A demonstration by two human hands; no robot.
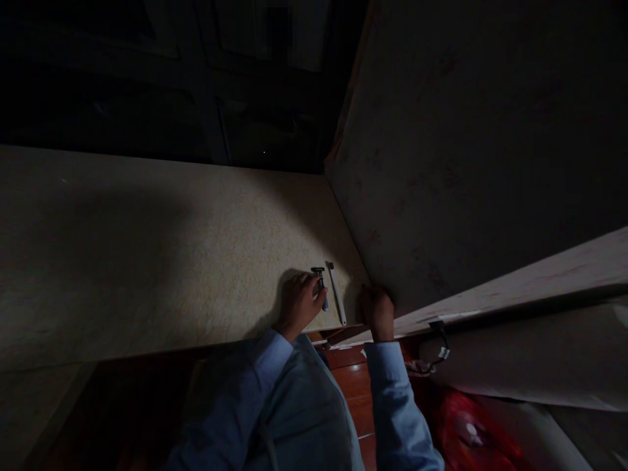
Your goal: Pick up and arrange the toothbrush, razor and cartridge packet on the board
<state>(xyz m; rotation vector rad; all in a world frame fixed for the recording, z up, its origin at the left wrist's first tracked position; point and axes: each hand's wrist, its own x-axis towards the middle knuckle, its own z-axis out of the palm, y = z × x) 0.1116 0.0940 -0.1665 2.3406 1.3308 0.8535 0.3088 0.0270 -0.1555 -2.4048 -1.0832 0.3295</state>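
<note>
My left hand (300,301) lies on a pale board (147,261), its fingers curled round a small dark tool (321,284) with a crosswise head. Just right of the tool a thin white strip (337,297) lies on the board. My right hand (377,313) is closed at the corner where the flat board meets an upright pale panel (466,163). What the right fingers hold is hidden in the dark. Both arms wear light blue sleeves.
The scene is dim, lit only around the hands. A second pale board (530,281) runs to the right below the upright panel. A small black clip with wires (439,340) hangs under it. Red-brown floor planks (353,386) and something red (466,425) lie below.
</note>
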